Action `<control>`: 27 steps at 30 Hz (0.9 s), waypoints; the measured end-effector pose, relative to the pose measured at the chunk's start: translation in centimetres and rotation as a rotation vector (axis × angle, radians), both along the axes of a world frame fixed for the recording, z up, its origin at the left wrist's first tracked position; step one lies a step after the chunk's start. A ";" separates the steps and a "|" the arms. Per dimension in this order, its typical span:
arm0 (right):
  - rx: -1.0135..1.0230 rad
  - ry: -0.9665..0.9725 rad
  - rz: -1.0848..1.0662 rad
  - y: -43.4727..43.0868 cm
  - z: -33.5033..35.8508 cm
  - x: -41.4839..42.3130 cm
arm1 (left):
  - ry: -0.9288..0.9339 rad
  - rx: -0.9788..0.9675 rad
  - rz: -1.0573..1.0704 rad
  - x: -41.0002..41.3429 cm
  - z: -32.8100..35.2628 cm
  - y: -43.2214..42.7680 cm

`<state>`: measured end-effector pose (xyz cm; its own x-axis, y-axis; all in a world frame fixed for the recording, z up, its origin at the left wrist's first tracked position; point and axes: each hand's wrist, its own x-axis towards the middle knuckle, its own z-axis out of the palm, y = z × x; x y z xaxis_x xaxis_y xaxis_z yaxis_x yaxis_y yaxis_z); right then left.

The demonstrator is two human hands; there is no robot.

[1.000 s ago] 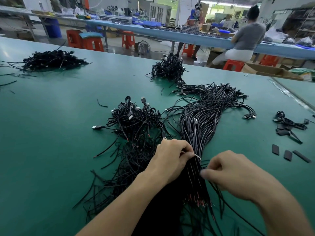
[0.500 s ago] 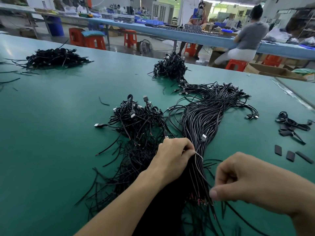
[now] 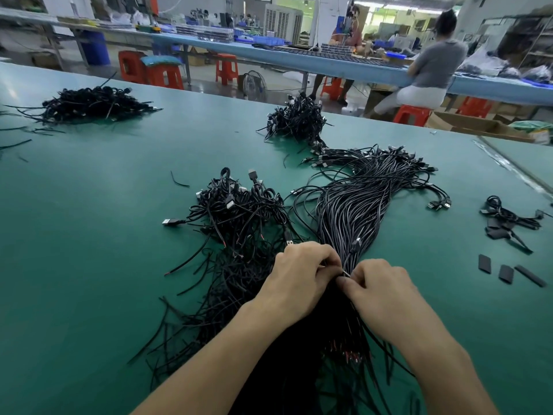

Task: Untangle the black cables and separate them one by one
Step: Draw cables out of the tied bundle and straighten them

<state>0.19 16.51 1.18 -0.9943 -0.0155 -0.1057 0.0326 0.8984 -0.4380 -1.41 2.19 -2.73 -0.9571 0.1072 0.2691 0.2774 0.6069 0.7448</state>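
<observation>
Since the frame half a second back, the right hand (image 3: 380, 290) has travelled from the near right up to the neck of the straightened bundle (image 3: 356, 205) and now meets the left hand (image 3: 299, 280) there. Head view, task status: we judge the work to be partly done. Many black cables (image 3: 371, 178) already lie combed side by side in that bundle, which fans out towards the far right of the green table (image 3: 89, 235). Just left of it and touching it, the tangled heap (image 3: 239, 211) remains knotted, with loose ends trailing near and left, so most of the separation is outstanding. Further dark piles sit at the far centre (image 3: 299, 118) and far left (image 3: 95, 103), and we cannot tell whether these are sorted. A small cable group (image 3: 508, 218) and flat black pieces (image 3: 505, 274) lie well apart on the right. Head view, hand status: both hands are closed, fingers curled. Thumb and fingertips of each pinch a thin pale strand (image 3: 344, 272) that runs between them at the bundle neck. Whether this strand is a tie or a wire end is not resolvable. The near part of the bundle is hidden beneath the forearms.
</observation>
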 end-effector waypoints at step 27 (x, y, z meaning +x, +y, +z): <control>0.052 0.057 0.017 -0.4 0.5 0.6 | 0.014 -0.015 -0.045 0.3 0.4 0.1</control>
